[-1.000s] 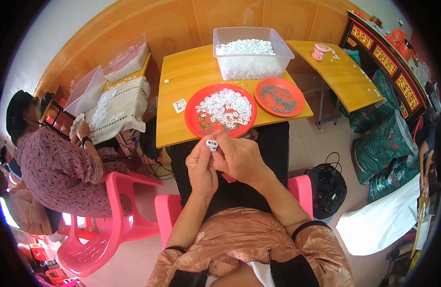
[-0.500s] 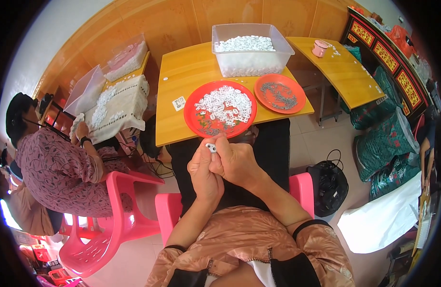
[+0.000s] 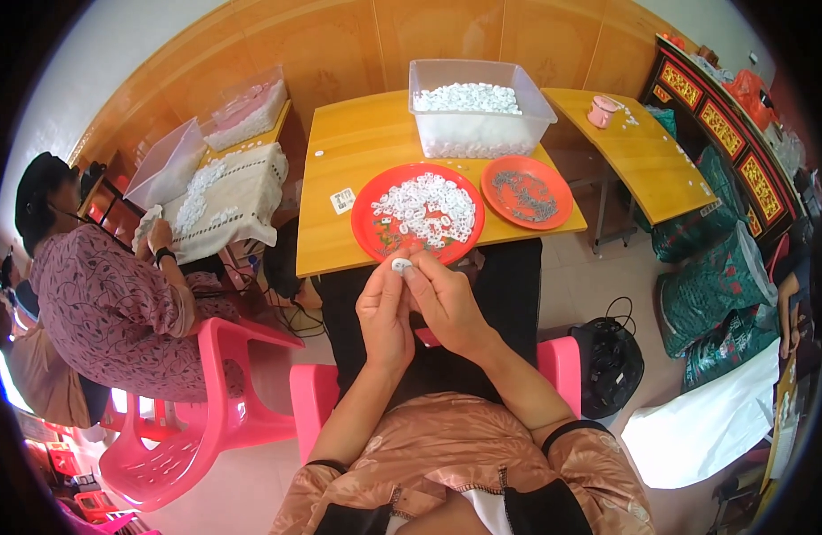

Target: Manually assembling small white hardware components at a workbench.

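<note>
A small white oval plastic piece (image 3: 400,265) sits between the thumbs and fingertips of both my hands, just off the table's near edge. My left hand (image 3: 384,316) pinches it from the left. From the other side, the thumb and forefinger of my right hand (image 3: 445,308) press on it. Beyond my fingers a red plate (image 3: 361,234) carries a heap of similar white pieces (image 3: 433,198), with thin grey metal parts (image 3: 391,241) along its near side. At its right lies an orange-red plate (image 3: 563,214) bearing more grey metal parts (image 3: 525,191).
A clear plastic tub (image 3: 482,134) of white pieces stands at the back of the yellow table (image 3: 349,134). On the left a co-worker (image 3: 117,312) sits by a cloth-covered table. Pink chair (image 3: 210,428), black bag (image 3: 612,366) and green sacks (image 3: 714,276) stand around me.
My hands have shifted slightly, and their grip is more spread toward the fingertips. The white piece has turned; its two dark holes no longer show plainly. The whole view has shifted a little.
</note>
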A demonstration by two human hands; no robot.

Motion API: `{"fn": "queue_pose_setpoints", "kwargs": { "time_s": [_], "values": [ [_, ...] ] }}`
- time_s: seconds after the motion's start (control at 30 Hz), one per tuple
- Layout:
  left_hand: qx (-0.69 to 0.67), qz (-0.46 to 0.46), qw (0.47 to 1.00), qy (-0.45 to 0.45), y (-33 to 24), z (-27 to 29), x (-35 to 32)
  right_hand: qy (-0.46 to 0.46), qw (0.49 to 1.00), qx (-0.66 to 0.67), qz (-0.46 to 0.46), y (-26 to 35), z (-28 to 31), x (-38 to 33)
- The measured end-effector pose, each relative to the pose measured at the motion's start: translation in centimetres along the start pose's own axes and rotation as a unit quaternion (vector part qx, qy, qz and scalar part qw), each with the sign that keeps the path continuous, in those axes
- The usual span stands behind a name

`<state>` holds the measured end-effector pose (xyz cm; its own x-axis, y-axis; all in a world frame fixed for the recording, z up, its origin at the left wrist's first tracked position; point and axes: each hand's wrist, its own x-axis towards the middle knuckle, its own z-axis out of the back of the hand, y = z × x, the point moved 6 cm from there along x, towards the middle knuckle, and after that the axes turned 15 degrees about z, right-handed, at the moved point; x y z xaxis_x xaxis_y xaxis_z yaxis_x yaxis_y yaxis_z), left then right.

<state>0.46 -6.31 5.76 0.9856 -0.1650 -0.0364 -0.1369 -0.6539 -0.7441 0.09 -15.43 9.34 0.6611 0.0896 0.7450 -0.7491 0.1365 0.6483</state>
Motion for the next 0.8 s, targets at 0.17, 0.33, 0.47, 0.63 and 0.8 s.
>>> {"fn": "queue_pose_setpoints", "kwargs": {
  "time_s": [0.17,0.33,0.47,0.63,0.8],
  "values": [
    [0.141,-0.038,0.989,0.007,-0.3,1.2,0.8,-0.015,0.946,0.248,-0.209,-1.8,0.2,-0.9],
    [0.164,-0.081,0.983,-0.004,-1.2,0.9,0.9,0.000,0.927,0.255,-0.276,-3.7,0.1,-1.2],
    [0.094,-0.063,0.989,-0.094,-2.4,2.6,2.0,0.141,0.950,0.055,-0.272,-6.7,1.7,2.1],
    [0.077,-0.047,0.984,-0.157,-3.2,5.0,2.7,-0.031,0.978,-0.044,-0.201,-12.1,9.3,13.8],
    [0.070,-0.050,0.986,-0.143,-3.3,5.2,2.8,0.044,0.971,-0.194,-0.133,-14.8,10.1,14.8]
  ]
}}
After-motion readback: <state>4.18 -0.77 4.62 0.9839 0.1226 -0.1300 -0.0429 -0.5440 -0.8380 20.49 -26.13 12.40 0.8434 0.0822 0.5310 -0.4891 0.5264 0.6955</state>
